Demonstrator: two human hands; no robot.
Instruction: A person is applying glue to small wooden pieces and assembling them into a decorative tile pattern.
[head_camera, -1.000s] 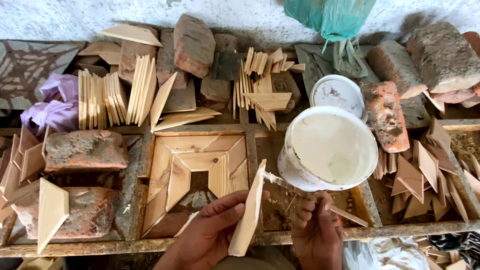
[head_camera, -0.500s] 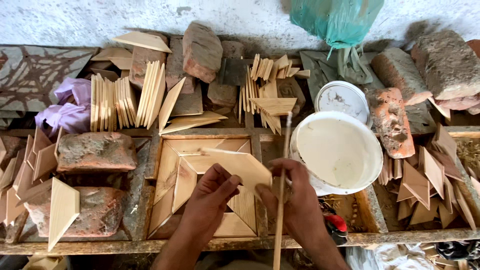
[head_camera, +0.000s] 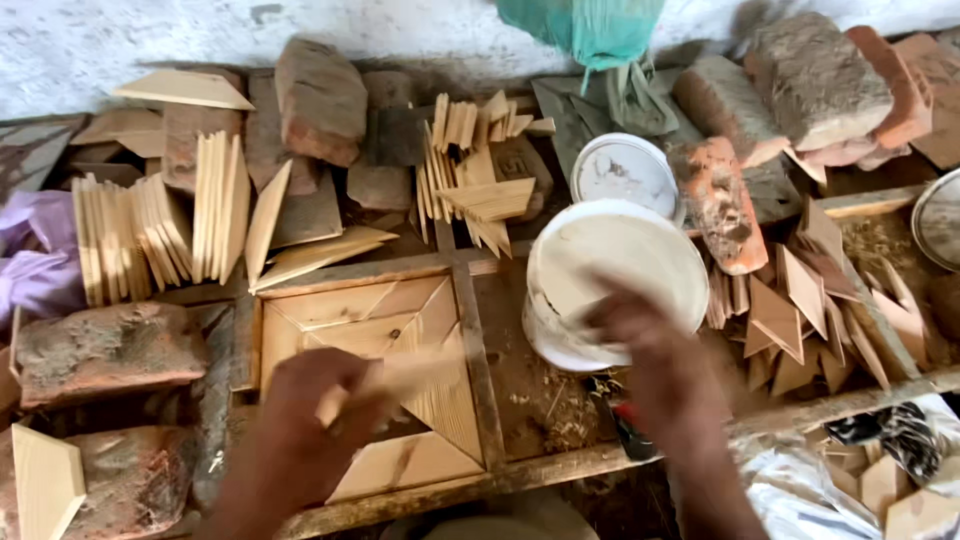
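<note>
A square wooden frame (head_camera: 470, 340) on the bench holds flat triangular wooden pieces (head_camera: 340, 305) laid as a pattern. My left hand (head_camera: 315, 410) is over its lower left part, closed on a pale wooden piece (head_camera: 400, 375) that is blurred by motion. Over the near rim of a white bucket (head_camera: 610, 260) of whitish paste is my right hand (head_camera: 655, 365). It is blurred, and I cannot make out whether it holds anything.
Stacks of cut wooden pieces (head_camera: 150, 230) stand at the back left and centre (head_camera: 480, 170). Bricks (head_camera: 105, 350) lie left, behind and to the right (head_camera: 720, 200). A white lid (head_camera: 625, 172) sits behind the bucket. More triangles (head_camera: 800, 310) are heaped on the right.
My right hand has moved right from the frame to the bucket; the thin stick it held is no longer visible. My left hand has shifted left and down over the frame.
</note>
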